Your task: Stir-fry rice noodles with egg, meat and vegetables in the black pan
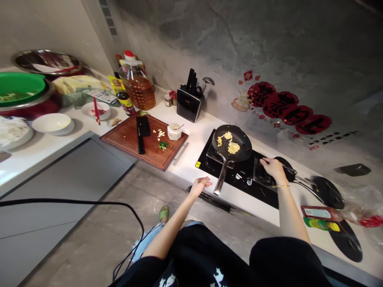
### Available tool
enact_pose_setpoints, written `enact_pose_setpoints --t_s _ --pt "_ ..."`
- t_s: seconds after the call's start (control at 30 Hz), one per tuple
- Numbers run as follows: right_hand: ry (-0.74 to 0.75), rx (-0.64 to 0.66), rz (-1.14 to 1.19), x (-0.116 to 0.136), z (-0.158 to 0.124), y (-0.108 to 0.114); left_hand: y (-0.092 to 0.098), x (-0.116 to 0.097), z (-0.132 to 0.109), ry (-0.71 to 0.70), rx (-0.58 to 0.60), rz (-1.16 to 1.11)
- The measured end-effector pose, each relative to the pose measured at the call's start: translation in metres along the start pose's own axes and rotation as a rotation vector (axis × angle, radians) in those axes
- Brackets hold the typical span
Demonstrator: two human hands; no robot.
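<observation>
A black frying pan (243, 154) with a steel handle stands on the left burner, with pieces of cooked egg (233, 148) in it. My left hand (200, 186) hovers just left of the pan's handle, fingers loosely bent and holding nothing. Over the right burner (259, 175) is my right hand (273, 167), its fingertips pinched together. Whatever it grips is hard to make out against the black hob. A thin dark shape lies across the pan's right side, toward that hand. Behind my right wrist sits a second dark pan (283, 162), partly hidden.
A wooden cutting board (125, 137) carries a black cleaver (140, 137), chopped garlic, chopped greens (163, 145) and a white jar (174, 131). Behind stand a knife block (188, 104) and an oil jug (139, 89). Bowls (54, 124) line the left counter; bottles (320, 213) lie right.
</observation>
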State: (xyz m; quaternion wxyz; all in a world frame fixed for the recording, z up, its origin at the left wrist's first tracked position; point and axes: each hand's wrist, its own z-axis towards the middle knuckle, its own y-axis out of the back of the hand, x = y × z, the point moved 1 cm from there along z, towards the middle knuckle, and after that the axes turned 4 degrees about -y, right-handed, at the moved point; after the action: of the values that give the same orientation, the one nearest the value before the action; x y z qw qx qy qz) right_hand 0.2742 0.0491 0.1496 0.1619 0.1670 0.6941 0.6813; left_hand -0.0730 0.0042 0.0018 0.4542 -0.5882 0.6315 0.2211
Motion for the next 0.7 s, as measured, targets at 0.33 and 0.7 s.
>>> enact_pose_setpoints --t_s 0.33,0.7 --pt "-0.047 0.036 0.032 0.02 -0.003 -0.02 0.015 -0.019 0.005 -0.026 -0.058 -0.034" --pt "-0.181 0.109 0.123 0.029 -0.015 -0.081 0.042 -0.023 0.013 -0.066 -0.178 -0.093"
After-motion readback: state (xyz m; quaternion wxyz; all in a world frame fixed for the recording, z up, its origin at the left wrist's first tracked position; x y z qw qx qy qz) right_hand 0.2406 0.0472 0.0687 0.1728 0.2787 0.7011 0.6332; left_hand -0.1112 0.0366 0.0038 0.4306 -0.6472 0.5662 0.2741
